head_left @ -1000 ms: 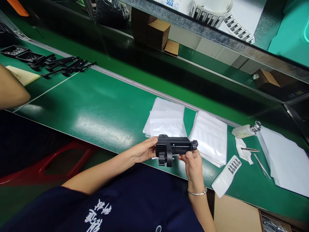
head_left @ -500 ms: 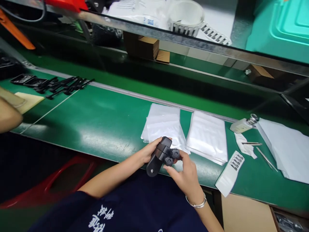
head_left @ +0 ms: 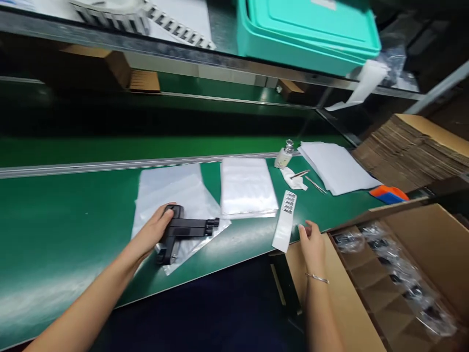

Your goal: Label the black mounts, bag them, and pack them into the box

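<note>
A black T-shaped device (head_left: 188, 228) with small round knobs at its right end is gripped in my left hand (head_left: 157, 227), thumb on top. It is over the thin clear plastic bags (head_left: 168, 188) on the green bench; whether it rests on them I cannot tell. Off to the right, my right hand (head_left: 312, 243) is at the bench's front edge, its thumb and half-curled fingers apart, with nothing visible in them. Left of that hand lies a white label strip (head_left: 284, 227) with black-and-grey marks. A stack of clear bags (head_left: 247, 188) sits between the hands.
An open carton (head_left: 361, 293) at the lower right holds several plastic-wrapped black items in dividers. Behind are a small bottle (head_left: 284, 156), tweezers (head_left: 315, 184), white sheets (head_left: 337, 168) and stacked cardboard (head_left: 414, 149). A turquoise bin (head_left: 308, 36) stands on the shelf above.
My view has swung right, bringing the carton into sight. My right hand has let go of the black device and moved right; my left hand still holds it, now over the bags.
</note>
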### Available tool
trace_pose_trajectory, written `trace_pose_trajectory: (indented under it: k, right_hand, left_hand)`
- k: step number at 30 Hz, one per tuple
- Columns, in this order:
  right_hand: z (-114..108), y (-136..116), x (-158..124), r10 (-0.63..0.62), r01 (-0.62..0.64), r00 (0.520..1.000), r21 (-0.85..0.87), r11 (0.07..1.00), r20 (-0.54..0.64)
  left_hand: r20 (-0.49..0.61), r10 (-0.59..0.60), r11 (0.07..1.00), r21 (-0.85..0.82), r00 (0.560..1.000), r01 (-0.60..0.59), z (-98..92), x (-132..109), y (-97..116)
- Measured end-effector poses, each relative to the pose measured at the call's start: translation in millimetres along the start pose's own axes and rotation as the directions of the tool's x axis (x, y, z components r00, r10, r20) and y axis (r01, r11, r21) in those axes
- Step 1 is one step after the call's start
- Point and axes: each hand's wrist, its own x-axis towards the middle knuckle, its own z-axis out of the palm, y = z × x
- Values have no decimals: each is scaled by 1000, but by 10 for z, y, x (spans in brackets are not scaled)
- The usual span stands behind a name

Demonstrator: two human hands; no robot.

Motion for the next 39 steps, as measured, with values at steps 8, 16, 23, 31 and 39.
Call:
trace_pose_trajectory:
  k: [8,16,23,31,39]
  right_hand:
    - [300,-266,480,55,-65,997,201,977,54]
    - [509,-275,258,-11,-16,999,567,823,44]
    - [417,-132,84,-92,77,995,783,617,-25]
    - [364,-159,106,-194,250,968,505,826,-161]
    - [294,-174,-39,-487,536,718,-52,843,-498]
  left_hand:
    - [-122,222,911,380,967,-161,159,-225,334]
    - [519,309,883,154,797,-443,1253,-255,848]
    - [670,355,935,-243,652,-259,2336,12,1048]
    - [624,331,940,-285,708,-188,2691,127,1018]
    - [670,402,912,-229,624,-341,2675,158,1065]
